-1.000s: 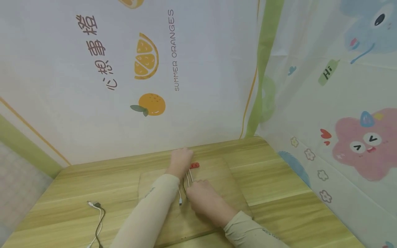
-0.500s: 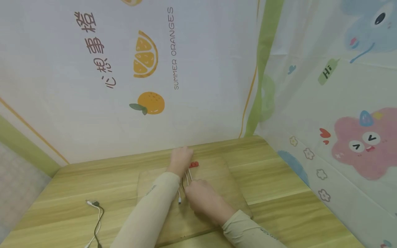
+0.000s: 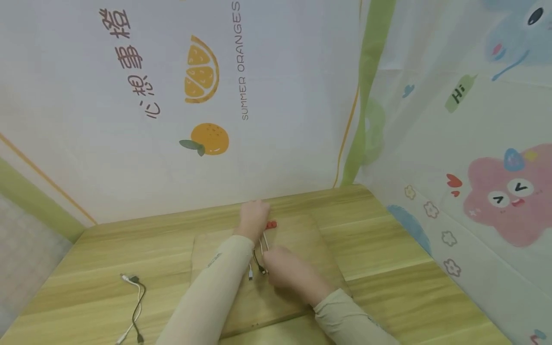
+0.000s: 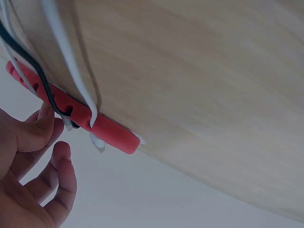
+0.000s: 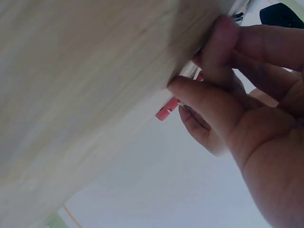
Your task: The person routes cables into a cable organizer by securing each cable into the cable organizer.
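A red cable clip (image 3: 272, 224) lies at the far edge of a wooden board (image 3: 297, 297). In the left wrist view, white cables (image 4: 66, 52) and a black cable (image 4: 28, 57) run through the clip's slots. My left hand (image 3: 253, 220) holds the clip by its far side, thumb against it and other fingers curled loosely. Lower right of the clip, my right hand (image 3: 289, 273), slightly blurred, has bent fingers low over the board beside a white cable; whether it pinches that cable is hidden. A black plug (image 3: 261, 270) and a white plug (image 3: 250, 275) lie left of it.
On the table (image 3: 69, 297) at left lie a white cable (image 3: 140, 306) and a black cable (image 3: 142, 292), crossing each other. A white curtain with orange prints (image 3: 280, 143) stands behind the table; another printed curtain (image 3: 422, 143) hangs at right.
My right hand has shifted slightly right, and the black plug that it covered now shows on the board. My left hand stays at the clip. The head view has tilted slightly.
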Tool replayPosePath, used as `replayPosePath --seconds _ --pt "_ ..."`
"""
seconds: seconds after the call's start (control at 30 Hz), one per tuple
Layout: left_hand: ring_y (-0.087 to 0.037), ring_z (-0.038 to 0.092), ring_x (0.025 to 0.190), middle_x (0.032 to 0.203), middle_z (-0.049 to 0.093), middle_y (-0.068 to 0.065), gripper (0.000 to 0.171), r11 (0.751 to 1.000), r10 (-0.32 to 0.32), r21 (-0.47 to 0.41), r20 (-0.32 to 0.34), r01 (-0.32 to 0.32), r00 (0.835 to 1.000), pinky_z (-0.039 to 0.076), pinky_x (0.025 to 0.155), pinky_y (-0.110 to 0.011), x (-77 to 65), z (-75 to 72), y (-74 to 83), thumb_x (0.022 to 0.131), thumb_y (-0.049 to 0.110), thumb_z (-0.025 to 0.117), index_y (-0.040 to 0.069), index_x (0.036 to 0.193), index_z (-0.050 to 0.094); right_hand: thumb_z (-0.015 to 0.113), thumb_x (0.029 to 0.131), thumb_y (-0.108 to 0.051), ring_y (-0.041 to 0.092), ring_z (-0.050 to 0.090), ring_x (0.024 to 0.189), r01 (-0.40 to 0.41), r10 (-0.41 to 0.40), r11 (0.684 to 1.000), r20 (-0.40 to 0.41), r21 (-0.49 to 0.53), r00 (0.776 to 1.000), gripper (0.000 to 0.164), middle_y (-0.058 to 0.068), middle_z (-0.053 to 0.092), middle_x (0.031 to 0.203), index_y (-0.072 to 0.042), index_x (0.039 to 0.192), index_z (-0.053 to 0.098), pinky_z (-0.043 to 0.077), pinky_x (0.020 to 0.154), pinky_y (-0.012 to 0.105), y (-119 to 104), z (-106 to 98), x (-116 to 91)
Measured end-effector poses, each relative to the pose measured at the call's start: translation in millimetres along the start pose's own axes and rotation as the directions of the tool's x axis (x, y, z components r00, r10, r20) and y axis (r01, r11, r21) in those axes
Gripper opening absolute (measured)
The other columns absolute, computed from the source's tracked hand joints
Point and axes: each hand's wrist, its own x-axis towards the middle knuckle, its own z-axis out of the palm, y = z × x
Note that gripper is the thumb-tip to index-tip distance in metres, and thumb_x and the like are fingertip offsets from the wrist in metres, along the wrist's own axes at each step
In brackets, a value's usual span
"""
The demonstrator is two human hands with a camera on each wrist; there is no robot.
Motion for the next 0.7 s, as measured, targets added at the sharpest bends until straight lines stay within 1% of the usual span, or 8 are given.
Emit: replayPosePath --seconds 0.07,0.17,0.2,0.23,0.37,0.43,0.53,0.7 --pt "-0.020 0.068 0.081 0.091 0.076 -0.006 0.033 1.000 -0.003 0.001 -0.012 0.003 1.000 0.065 0.075 -0.042 1.6 0.9 0.5 0.085 0.042 0.086 0.011 0.093 0.076 0.075 0.078 0.005 0.009 0.046 0.061 -0.010 0.010 1.000 0.008 0.014 1.000 0.020 0.001 0.060 0.070 -0.010 0.072 0.063 0.047 0.056 0.027 0.2 -0.8 0.1" --pt "-0.021 0.071 0.083 0.090 0.077 -0.005 0.009 1.000 -0.001 0.011 -0.015 0.001 1.000 0.065 0.074 -0.041 5.7 1.7 1.7 0.091 0.019 0.083 0.012 0.093 0.076 0.075 0.079 0.005 0.010 0.047 0.063 -0.027 0.026 0.999 0.024 0.037 0.999 0.018 0.002 0.060 0.072 -0.008 0.075 0.063 0.047 0.058 0.028 0.9 -2.9 0.4" --pt "-0.021 0.072 0.083 0.091 0.077 -0.005 0.012 1.000 -0.004 0.017 -0.008 0.004 1.000 0.065 0.074 -0.041 7.0 1.8 2.0 0.091 0.021 0.083 0.012 0.093 0.076 0.075 0.079 0.005 0.010 0.046 0.064 -0.031 0.030 0.999 0.030 0.041 0.999 0.019 0.001 0.060 0.072 -0.008 0.076 0.063 0.047 0.058 0.028 1.0 -3.5 0.6" --pt "-0.021 0.072 0.084 0.092 0.077 -0.005 0.007 1.000 -0.002 0.017 0.003 0.002 1.000 0.065 0.074 -0.041 7.9 1.4 2.3 0.091 0.016 0.082 0.012 0.095 0.077 0.075 0.080 0.005 0.010 0.046 0.064 -0.033 0.031 0.998 0.034 0.045 0.999 0.019 0.001 0.059 0.072 -0.008 0.077 0.062 0.047 0.058 0.028 1.0 -4.3 0.5" --pt "-0.023 0.074 0.086 0.094 0.077 -0.007 0.006 1.000 -0.017 -0.009 0.025 0.017 1.000 0.066 0.075 -0.043 9.5 -1.1 1.4 0.094 0.016 0.079 0.011 0.095 0.077 0.075 0.079 0.005 0.010 0.046 0.062 -0.015 0.014 0.999 0.029 0.038 1.000 0.021 -0.001 0.056 0.069 -0.009 0.074 0.060 0.046 0.057 0.027 0.6 -6.8 1.4" --pt "-0.025 0.074 0.087 0.095 0.078 -0.008 0.004 0.999 -0.021 -0.033 0.023 0.022 1.000 0.066 0.076 -0.044 8.7 -3.0 -0.2 0.096 0.009 0.074 0.010 0.092 0.076 0.075 0.079 0.004 0.010 0.045 0.061 -0.009 0.008 0.999 0.025 0.039 1.000 0.024 -0.002 0.053 0.067 -0.011 0.072 0.059 0.045 0.056 0.027 0.4 -7.4 2.3" --pt "-0.026 0.074 0.086 0.094 0.078 -0.009 0.012 0.998 -0.019 -0.064 0.005 0.019 1.000 0.066 0.077 -0.045 5.8 -4.5 -4.2 0.097 0.002 0.069 0.009 0.089 0.075 0.074 0.080 0.004 0.011 0.044 0.061 -0.006 0.006 0.999 0.018 0.052 1.000 0.027 -0.003 0.050 0.066 -0.012 0.068 0.056 0.044 0.056 0.028 0.9 -7.2 3.6" --pt "-0.026 0.072 0.084 0.092 0.077 -0.010 0.011 0.993 0.011 -0.119 0.011 -0.010 1.000 0.064 0.077 -0.047 2.8 -3.2 -13.1 0.096 0.000 0.069 0.007 0.089 0.072 0.072 0.079 0.005 0.011 0.042 0.061 -0.036 0.033 0.994 0.030 0.102 0.999 0.033 -0.004 0.046 0.067 -0.015 0.065 0.049 0.041 0.057 0.028 1.7 -6.4 2.7"
